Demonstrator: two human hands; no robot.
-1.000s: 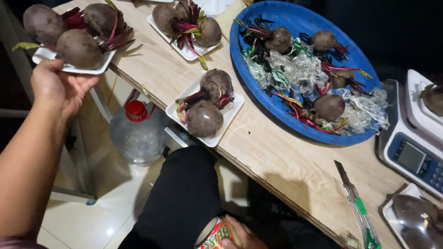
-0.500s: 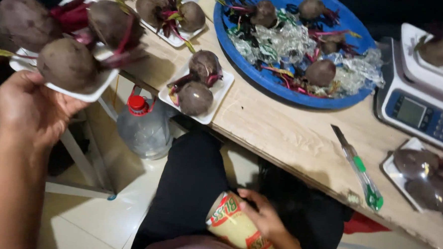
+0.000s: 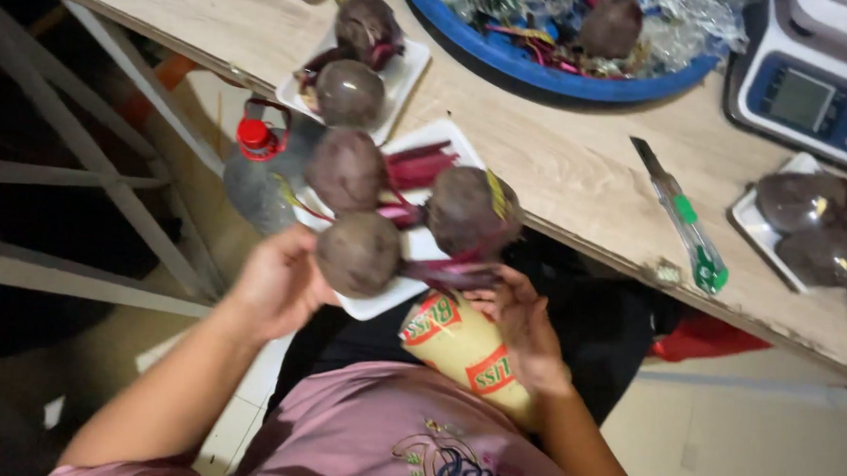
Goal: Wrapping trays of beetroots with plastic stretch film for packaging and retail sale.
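My left hand (image 3: 277, 281) grips the near-left edge of a white foam tray (image 3: 379, 301) that carries three dark beetroots (image 3: 358, 252) with red stems. The tray hangs over my lap, in front of the table edge. My right hand (image 3: 526, 321) touches the tray's right underside and rests against a yellow roll with red labels (image 3: 464, 352) lying on my lap.
On the wooden table (image 3: 560, 168) lie a second tray of two beetroots (image 3: 350, 84), a blue basin (image 3: 545, 74) of beetroots and plastic wrap, a green-handled cutter knife (image 3: 683, 219), a digital scale (image 3: 814, 95) and a wrapped tray (image 3: 805, 224). A red-capped plastic bottle (image 3: 255, 174) stands under the table.
My left hand has brought the tray of three beetroots from high on the left down to my lap. My right hand has risen from the roll to meet the tray.
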